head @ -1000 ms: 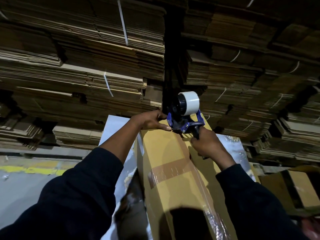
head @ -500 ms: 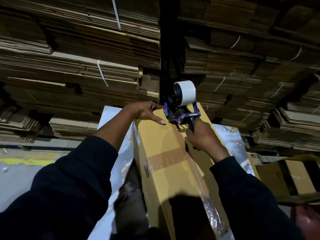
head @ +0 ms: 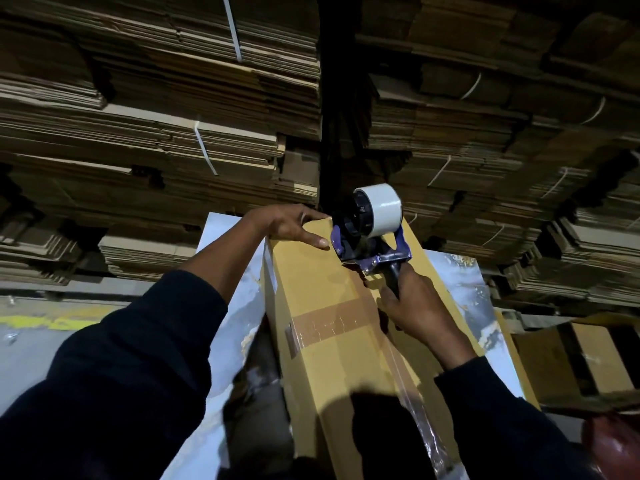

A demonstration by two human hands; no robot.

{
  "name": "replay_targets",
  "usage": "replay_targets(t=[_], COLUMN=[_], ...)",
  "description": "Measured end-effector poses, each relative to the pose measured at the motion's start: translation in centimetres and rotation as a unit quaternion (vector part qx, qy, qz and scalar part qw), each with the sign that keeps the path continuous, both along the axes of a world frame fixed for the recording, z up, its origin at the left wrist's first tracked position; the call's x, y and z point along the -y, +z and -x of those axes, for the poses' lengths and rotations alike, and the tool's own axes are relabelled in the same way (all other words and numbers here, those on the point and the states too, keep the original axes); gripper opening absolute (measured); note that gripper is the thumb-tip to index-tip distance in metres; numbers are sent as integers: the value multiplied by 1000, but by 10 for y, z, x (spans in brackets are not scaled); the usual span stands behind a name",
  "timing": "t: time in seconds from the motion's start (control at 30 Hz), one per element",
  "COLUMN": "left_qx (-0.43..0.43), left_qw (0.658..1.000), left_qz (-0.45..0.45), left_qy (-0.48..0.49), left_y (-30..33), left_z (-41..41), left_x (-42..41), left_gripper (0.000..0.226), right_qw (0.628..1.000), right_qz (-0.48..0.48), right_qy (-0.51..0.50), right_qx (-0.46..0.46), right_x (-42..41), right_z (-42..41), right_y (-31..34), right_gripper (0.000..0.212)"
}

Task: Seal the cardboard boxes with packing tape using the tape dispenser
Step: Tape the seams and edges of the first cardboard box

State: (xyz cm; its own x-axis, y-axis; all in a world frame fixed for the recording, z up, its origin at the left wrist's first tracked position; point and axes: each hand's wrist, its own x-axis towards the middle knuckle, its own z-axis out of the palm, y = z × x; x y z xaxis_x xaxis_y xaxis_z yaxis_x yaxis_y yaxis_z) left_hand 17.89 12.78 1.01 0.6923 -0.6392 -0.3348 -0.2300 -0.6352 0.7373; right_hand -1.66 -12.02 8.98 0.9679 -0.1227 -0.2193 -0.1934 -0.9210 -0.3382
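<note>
Your right hand (head: 420, 306) gripped the tape dispenser (head: 370, 233) at the cardboard box (head: 332, 344)'s far edge. Your left hand (head: 289, 225), fingers straight, pressed the box just left of it.

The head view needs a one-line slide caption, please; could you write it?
Right hand runs the tape dispenser along the cardboard box seam while the left hand steadies its far end.

Tape dispenser (head: 372, 242) on box (head: 332, 341) far end; left hand (head: 289, 223) beside it.
</note>
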Motion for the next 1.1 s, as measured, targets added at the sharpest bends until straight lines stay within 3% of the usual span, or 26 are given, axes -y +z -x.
replay_targets(t=[0.17, 0.3, 0.4, 0.57, 0.8, 1.0, 1.1], left_qx=[-67, -137, -49, 59, 260, 330, 323], left_qw=[996, 980, 988, 994, 955, 933, 933], left_qz=[49, 74, 39, -3, -97, -108, -115], left_qy=[13, 123, 139, 93, 104, 95, 111], left_y=[5, 8, 10, 14, 4, 5, 7], left_z=[0, -7, -10, -3, 14, 6, -2], left_x=[-6, 1, 17, 51, 54, 50, 47], left_gripper=[55, 47, 61, 25, 19, 23, 21], right_qw=[999, 999, 999, 998, 997, 997, 996], right_qz=[-27, -33, -42, -54, -59, -59, -67], right_qy=[-19, -21, -16, -28, -31, -34, -32], right_qx=[1, 9, 17, 35, 43, 38, 45], right_x=[3, 4, 6, 5, 1, -2, -8], right_z=[3, 2, 0, 0, 3, -7, -18], right_y=[-8, -11, -9, -10, -18, -19, -15], right_gripper=[24, 22, 16, 26, 23, 30, 28])
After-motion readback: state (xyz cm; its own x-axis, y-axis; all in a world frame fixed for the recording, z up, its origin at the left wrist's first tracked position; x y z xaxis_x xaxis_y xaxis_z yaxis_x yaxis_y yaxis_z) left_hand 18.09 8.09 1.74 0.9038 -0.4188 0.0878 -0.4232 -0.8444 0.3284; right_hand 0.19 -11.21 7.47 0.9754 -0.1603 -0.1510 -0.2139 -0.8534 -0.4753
